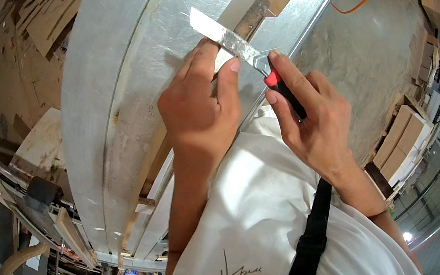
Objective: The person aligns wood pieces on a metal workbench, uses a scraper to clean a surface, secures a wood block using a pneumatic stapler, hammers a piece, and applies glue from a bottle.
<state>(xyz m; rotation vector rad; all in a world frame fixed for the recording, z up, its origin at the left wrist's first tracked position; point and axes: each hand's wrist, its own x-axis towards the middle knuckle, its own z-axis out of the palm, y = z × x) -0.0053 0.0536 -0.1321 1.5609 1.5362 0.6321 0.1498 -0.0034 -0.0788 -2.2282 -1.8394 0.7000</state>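
- Right hand (317, 113): mine, thumb and fingers pinching the scraper by its grip.
- Scraper (244, 51): above the bench, between my two hands; black-and-red handle (289, 99), flat metal blade (220, 34). Long axis slanting, handle lower right, blade tip upper left, past my other hand's fingertips.
- Handling, my judgement: light; blade stiff, perhaps slightly springy, smooth, not fragile. Hold by the handle, clear of the edges.
- Left hand (197, 103): mine, fingers bent, thumb apart, at a pale piece (222, 58) lying between them; whether it grips firmly, I cannot tell.
- Block (267, 0): wooden, just beyond the blade, one side rough and brown; contact with the blade, cannot tell.
- Bench (163, 34): metal, beneath the block.
- Outward, right: orange cord (363, 6) over the floor (353, 53); stacked boards (401, 137).
- Outward, upper left: wood scraps (49, 23).
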